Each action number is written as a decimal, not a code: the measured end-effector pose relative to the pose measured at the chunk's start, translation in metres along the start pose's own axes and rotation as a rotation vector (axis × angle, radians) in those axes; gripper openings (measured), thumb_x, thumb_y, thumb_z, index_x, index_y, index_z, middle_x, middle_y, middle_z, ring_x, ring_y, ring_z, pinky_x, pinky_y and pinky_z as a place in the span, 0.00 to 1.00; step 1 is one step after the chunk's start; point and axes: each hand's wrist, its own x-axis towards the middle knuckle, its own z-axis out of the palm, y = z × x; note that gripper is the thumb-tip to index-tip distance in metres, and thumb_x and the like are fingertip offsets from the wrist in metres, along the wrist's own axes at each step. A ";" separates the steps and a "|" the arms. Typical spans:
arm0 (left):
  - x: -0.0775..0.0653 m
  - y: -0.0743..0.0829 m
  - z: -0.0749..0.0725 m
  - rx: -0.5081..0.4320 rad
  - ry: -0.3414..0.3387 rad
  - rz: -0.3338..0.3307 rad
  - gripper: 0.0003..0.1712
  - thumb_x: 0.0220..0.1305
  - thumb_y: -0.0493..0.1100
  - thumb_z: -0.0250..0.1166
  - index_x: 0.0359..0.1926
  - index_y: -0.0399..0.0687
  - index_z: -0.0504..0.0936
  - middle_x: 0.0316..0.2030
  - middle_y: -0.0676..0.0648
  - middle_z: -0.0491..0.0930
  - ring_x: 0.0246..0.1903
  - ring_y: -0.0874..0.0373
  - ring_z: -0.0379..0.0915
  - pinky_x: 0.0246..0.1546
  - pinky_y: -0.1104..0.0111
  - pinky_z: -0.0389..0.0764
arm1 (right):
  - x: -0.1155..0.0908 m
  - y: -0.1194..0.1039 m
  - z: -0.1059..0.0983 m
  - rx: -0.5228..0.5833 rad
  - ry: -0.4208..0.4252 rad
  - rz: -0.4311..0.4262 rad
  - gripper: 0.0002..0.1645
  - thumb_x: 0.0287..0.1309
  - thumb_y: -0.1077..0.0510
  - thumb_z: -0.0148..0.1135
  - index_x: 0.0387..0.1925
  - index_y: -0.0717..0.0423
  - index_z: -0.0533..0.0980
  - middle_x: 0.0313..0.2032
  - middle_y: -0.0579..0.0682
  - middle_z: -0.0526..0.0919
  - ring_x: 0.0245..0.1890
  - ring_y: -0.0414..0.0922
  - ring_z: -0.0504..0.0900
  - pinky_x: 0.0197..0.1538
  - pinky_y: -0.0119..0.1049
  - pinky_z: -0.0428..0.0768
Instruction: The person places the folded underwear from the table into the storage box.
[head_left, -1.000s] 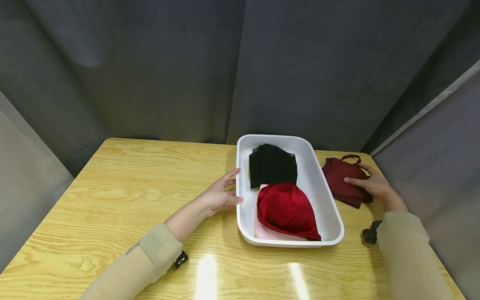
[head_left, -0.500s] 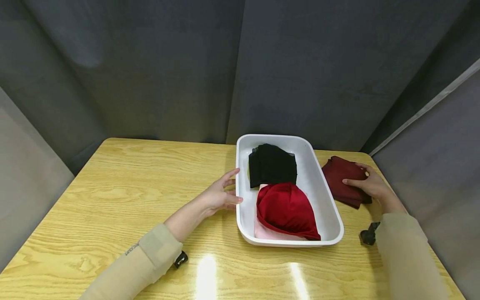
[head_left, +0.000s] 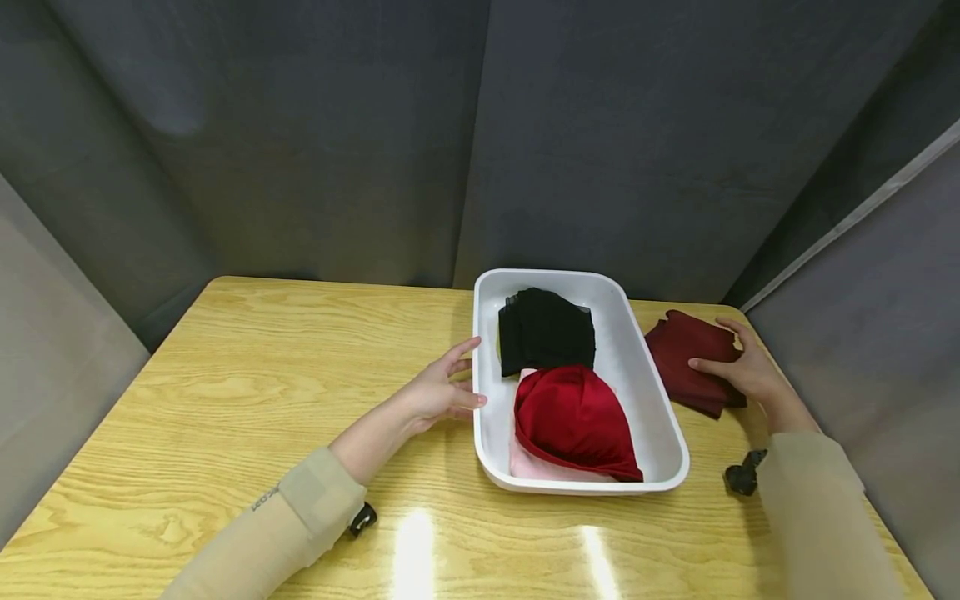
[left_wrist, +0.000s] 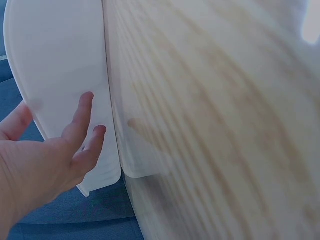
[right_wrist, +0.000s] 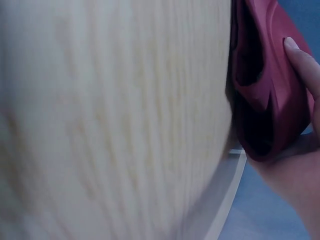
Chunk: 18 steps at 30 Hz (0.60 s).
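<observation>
A white plastic basin [head_left: 679, 446] stands on the table; in it lie a folded black garment [head_left: 547, 333], a red satin bra folded cup-up [head_left: 573, 421] and a pale pink cloth [head_left: 534, 467] under the bra. My left hand [head_left: 441, 390] rests at the basin's left side, its fingers spread along the outer wall and fingertips at the rim. Right of the basin lies a folded dark red garment [head_left: 684, 354]. My right hand [head_left: 750, 375] holds it at its right edge, thumb on top. In the right wrist view the thumb [right_wrist: 302, 62] presses its outer fold, and the other fingers are hidden.
The wooden table [head_left: 300, 358] extends far to the left of the basin. A grey curtain [head_left: 337, 150] hangs behind its back edge, and a grey panel [head_left: 885, 333] closes off the right side near my right hand.
The strap loop that stuck out at the dark red garment's back edge has gone from sight. My right fingers have shifted slightly toward its back right corner. My left hand and the basin stay put.
</observation>
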 end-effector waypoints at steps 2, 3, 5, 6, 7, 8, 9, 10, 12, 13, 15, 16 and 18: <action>0.000 0.000 0.000 0.000 -0.001 0.000 0.51 0.56 0.20 0.58 0.71 0.65 0.53 0.71 0.39 0.48 0.63 0.39 0.62 0.50 0.51 0.77 | -0.001 0.000 -0.001 0.000 0.008 -0.008 0.61 0.53 0.44 0.67 0.73 0.53 0.37 0.65 0.71 0.51 0.58 0.67 0.61 0.52 0.57 0.70; 0.000 0.000 0.000 -0.001 -0.001 0.001 0.51 0.56 0.20 0.58 0.71 0.65 0.53 0.71 0.39 0.48 0.63 0.38 0.62 0.50 0.51 0.77 | -0.002 0.000 -0.001 -0.001 0.013 -0.014 0.61 0.53 0.44 0.67 0.74 0.52 0.38 0.65 0.71 0.52 0.57 0.66 0.62 0.50 0.53 0.72; 0.000 0.000 0.000 -0.001 0.000 0.001 0.51 0.56 0.20 0.58 0.71 0.65 0.53 0.71 0.39 0.48 0.63 0.38 0.62 0.50 0.51 0.78 | -0.005 -0.001 -0.002 -0.006 0.022 -0.028 0.59 0.53 0.43 0.67 0.74 0.50 0.39 0.65 0.70 0.54 0.54 0.63 0.66 0.46 0.43 0.75; 0.000 0.000 0.000 -0.001 0.001 0.001 0.51 0.56 0.20 0.58 0.71 0.65 0.53 0.71 0.39 0.48 0.62 0.38 0.62 0.49 0.51 0.78 | -0.006 -0.002 -0.003 -0.001 0.022 -0.030 0.58 0.54 0.44 0.66 0.74 0.49 0.40 0.64 0.69 0.56 0.52 0.60 0.68 0.43 0.38 0.76; 0.000 0.000 0.000 -0.001 0.002 0.000 0.51 0.56 0.20 0.58 0.71 0.65 0.53 0.71 0.39 0.48 0.62 0.38 0.62 0.49 0.52 0.78 | -0.008 -0.002 -0.004 0.005 0.024 -0.033 0.56 0.55 0.44 0.65 0.74 0.47 0.41 0.63 0.69 0.58 0.49 0.55 0.70 0.40 0.34 0.76; 0.000 0.000 0.000 -0.001 0.001 0.000 0.51 0.56 0.20 0.58 0.71 0.65 0.53 0.71 0.39 0.48 0.62 0.38 0.62 0.49 0.51 0.78 | -0.009 -0.002 -0.004 0.014 0.023 -0.033 0.55 0.56 0.44 0.65 0.74 0.45 0.41 0.61 0.68 0.59 0.46 0.50 0.72 0.37 0.30 0.76; 0.000 0.000 0.000 0.000 0.002 0.000 0.51 0.56 0.20 0.58 0.71 0.65 0.53 0.71 0.39 0.48 0.62 0.38 0.62 0.49 0.52 0.78 | -0.010 -0.003 -0.005 0.025 0.024 -0.032 0.53 0.57 0.45 0.64 0.74 0.42 0.42 0.60 0.67 0.60 0.43 0.44 0.72 0.35 0.27 0.75; 0.000 0.000 -0.001 0.002 0.002 0.000 0.50 0.56 0.20 0.58 0.71 0.65 0.53 0.71 0.39 0.48 0.62 0.38 0.62 0.49 0.52 0.78 | -0.012 -0.003 -0.006 0.046 0.023 -0.031 0.51 0.58 0.46 0.63 0.73 0.39 0.43 0.60 0.66 0.61 0.40 0.40 0.72 0.34 0.26 0.75; 0.000 0.000 -0.001 0.004 0.002 -0.001 0.50 0.56 0.21 0.59 0.71 0.65 0.53 0.71 0.39 0.48 0.62 0.38 0.62 0.49 0.52 0.78 | -0.013 -0.004 -0.007 0.074 0.025 -0.029 0.48 0.59 0.47 0.62 0.73 0.35 0.46 0.58 0.64 0.61 0.36 0.33 0.70 0.33 0.25 0.76; 0.000 0.000 -0.001 0.005 0.002 0.000 0.50 0.56 0.21 0.59 0.71 0.65 0.53 0.71 0.39 0.48 0.62 0.38 0.62 0.49 0.52 0.78 | -0.014 -0.004 -0.007 0.085 0.028 -0.028 0.46 0.60 0.47 0.61 0.73 0.34 0.47 0.58 0.63 0.61 0.35 0.30 0.70 0.33 0.25 0.75; 0.000 0.000 -0.001 0.008 0.002 -0.001 0.51 0.56 0.21 0.59 0.71 0.65 0.53 0.71 0.39 0.48 0.62 0.38 0.62 0.49 0.53 0.78 | -0.014 -0.003 -0.008 0.098 0.031 -0.027 0.44 0.61 0.48 0.60 0.72 0.32 0.48 0.59 0.63 0.61 0.36 0.29 0.69 0.34 0.24 0.74; 0.000 0.000 -0.001 0.008 0.002 -0.003 0.51 0.56 0.21 0.59 0.71 0.65 0.53 0.71 0.39 0.48 0.63 0.39 0.62 0.49 0.53 0.78 | -0.015 -0.003 -0.009 0.103 0.033 -0.028 0.42 0.62 0.48 0.59 0.72 0.32 0.49 0.59 0.62 0.61 0.36 0.28 0.69 0.34 0.23 0.74; 0.000 0.001 -0.001 0.010 0.003 -0.005 0.51 0.56 0.21 0.59 0.71 0.65 0.53 0.71 0.39 0.48 0.63 0.39 0.62 0.49 0.53 0.79 | -0.015 -0.002 -0.010 0.096 0.036 -0.035 0.42 0.62 0.49 0.59 0.72 0.33 0.50 0.60 0.63 0.61 0.37 0.28 0.68 0.34 0.21 0.74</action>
